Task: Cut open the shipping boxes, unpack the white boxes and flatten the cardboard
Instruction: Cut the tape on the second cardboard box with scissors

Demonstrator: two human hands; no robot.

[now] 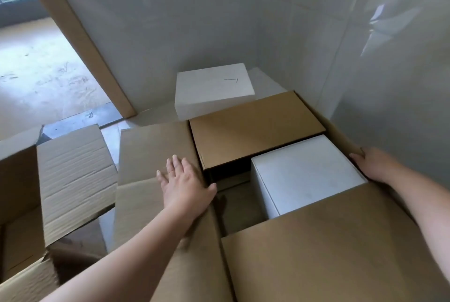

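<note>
Left hand [183, 185] lies flat on the left flap [155, 155] of the open shipping box [328, 248], fingers [174, 163] straight and slightly spread, thumb at the box's inner edge. Right hand [372, 164] grips the right flap [341, 136], fingers curled over its edge, tips hidden. White box [306, 172] sits inside, between both hands, just left of the right fingers. Second white box [211, 90] on the floor beyond the fingers, against the pale tiled wall [194, 21]. Another open carton [73, 175] left of the left fingers. Doorway [31, 58] far left, dusty floor
</note>
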